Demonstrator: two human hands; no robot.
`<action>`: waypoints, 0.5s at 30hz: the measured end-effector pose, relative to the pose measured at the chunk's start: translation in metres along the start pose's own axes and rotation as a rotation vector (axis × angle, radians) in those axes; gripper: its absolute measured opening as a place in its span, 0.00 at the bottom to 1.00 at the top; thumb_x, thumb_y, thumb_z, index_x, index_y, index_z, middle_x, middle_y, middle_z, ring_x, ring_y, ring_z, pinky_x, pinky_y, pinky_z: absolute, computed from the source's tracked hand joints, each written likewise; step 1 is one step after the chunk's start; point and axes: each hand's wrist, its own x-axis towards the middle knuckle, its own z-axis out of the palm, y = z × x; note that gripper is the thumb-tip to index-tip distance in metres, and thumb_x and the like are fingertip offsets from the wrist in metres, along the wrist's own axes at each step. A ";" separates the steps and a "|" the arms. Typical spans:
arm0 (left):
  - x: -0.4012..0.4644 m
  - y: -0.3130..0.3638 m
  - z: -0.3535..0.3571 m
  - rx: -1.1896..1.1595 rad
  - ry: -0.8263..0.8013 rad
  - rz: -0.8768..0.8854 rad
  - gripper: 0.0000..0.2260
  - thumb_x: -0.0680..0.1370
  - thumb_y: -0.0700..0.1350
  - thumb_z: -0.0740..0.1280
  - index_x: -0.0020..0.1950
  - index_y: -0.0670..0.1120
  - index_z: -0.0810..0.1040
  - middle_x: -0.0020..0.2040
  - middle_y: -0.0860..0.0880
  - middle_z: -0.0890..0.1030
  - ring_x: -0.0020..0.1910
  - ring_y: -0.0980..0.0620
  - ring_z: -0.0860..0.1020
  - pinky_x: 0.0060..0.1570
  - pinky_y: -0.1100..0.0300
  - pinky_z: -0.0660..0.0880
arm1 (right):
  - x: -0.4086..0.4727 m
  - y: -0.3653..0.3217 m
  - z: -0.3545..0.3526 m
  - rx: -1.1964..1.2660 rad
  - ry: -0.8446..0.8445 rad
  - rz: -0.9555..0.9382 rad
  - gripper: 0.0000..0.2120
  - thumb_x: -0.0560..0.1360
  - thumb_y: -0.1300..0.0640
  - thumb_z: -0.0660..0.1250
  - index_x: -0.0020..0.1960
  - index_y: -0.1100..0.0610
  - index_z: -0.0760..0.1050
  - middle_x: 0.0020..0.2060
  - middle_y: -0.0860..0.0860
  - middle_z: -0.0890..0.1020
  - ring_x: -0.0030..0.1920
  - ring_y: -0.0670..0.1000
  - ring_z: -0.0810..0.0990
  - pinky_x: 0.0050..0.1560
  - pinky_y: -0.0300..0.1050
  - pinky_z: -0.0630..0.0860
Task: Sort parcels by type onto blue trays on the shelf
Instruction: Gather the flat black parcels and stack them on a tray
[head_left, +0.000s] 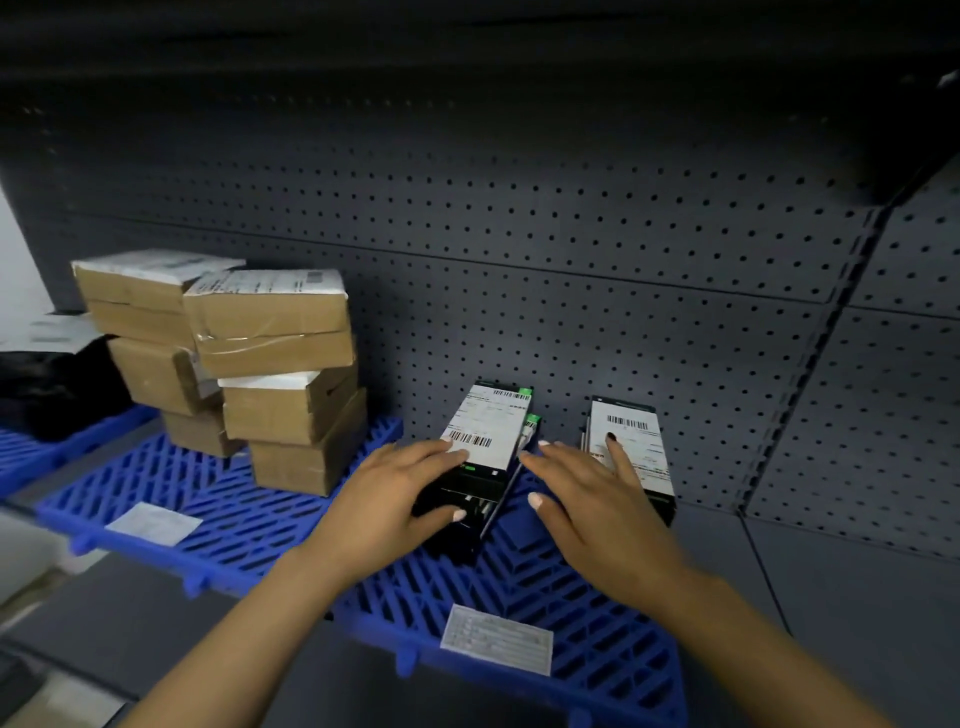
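On the right-hand blue tray (545, 587), against the pegboard: two black boxed parcels, white barcode labels uppermost. Left black box (480, 457): my left hand (395, 499) lies over its near end, thumb curled against its side. Right black box (631, 447): my right hand (597, 514) rests on it, fingers spread. Rigid, probably light; smooth, possibly slippery. Best gripped by the long edges.
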 end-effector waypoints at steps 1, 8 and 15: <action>0.003 -0.005 -0.002 -0.012 0.000 0.021 0.26 0.73 0.63 0.63 0.69 0.55 0.71 0.67 0.55 0.73 0.64 0.56 0.71 0.65 0.53 0.66 | 0.002 -0.002 0.001 -0.003 0.001 0.000 0.31 0.76 0.38 0.35 0.75 0.44 0.55 0.74 0.45 0.61 0.74 0.44 0.56 0.73 0.51 0.33; 0.010 -0.032 0.000 -0.074 -0.002 0.169 0.30 0.69 0.51 0.75 0.69 0.55 0.70 0.67 0.58 0.73 0.63 0.58 0.72 0.61 0.54 0.71 | 0.015 -0.018 0.013 0.014 0.029 0.005 0.31 0.75 0.38 0.37 0.75 0.46 0.55 0.74 0.47 0.60 0.75 0.45 0.54 0.73 0.45 0.38; 0.014 -0.044 0.000 -0.123 -0.002 0.295 0.31 0.69 0.47 0.76 0.70 0.53 0.70 0.66 0.57 0.72 0.61 0.56 0.74 0.56 0.54 0.75 | 0.021 -0.042 0.032 0.087 0.040 0.072 0.27 0.78 0.40 0.50 0.75 0.46 0.56 0.75 0.48 0.59 0.74 0.50 0.57 0.73 0.42 0.48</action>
